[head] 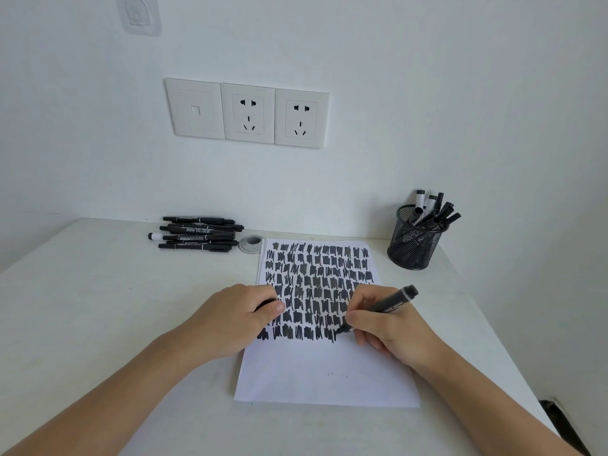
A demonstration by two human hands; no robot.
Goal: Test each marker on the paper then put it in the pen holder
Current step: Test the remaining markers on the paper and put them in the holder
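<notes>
Black marker gripped in the right hand touches one paper; left hand clutches a cap; about seven markers piled.

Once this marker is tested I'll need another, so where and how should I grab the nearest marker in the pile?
Pinch the nearest marker at mid-barrel, coming down from its front side. It lies flat, lengthwise left to right, at the front edge of the pile, so that side is open while the rest crowd its back.
</notes>
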